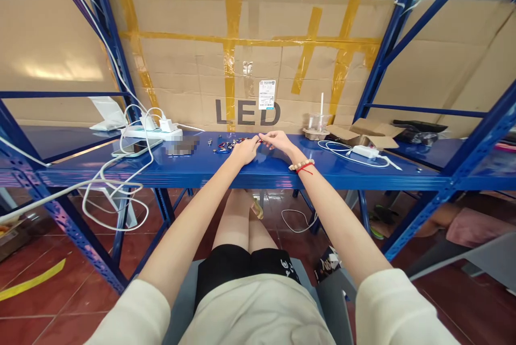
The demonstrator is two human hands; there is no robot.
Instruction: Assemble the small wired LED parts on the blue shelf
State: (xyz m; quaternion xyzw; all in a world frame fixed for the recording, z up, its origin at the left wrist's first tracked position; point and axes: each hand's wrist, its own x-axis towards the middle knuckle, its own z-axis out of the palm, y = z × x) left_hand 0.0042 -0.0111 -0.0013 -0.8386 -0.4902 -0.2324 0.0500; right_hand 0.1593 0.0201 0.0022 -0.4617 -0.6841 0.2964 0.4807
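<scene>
Both my hands meet over the blue metal shelf (193, 166), close to its back half. My left hand (246, 150) has its fingers pinched together around something too small to name. Against it, at the fingertips, my right hand (278, 142) is also closed in a pinch. A tiny reddish piece shows between the two hands, but its kind cannot be made out. Just left of my left hand lies a scatter of small shiny, coloured parts (228, 146). A beaded bracelet with a red string (302, 165) circles my right wrist.
Left on the shelf are a white power strip (151, 133) with tangled cables and a phone (136, 148). To the right stand a plastic cup with a straw (318, 122), an open cardboard box (365, 133) and a white adapter (365, 152). A cardboard sheet (185, 76) backs the shelf.
</scene>
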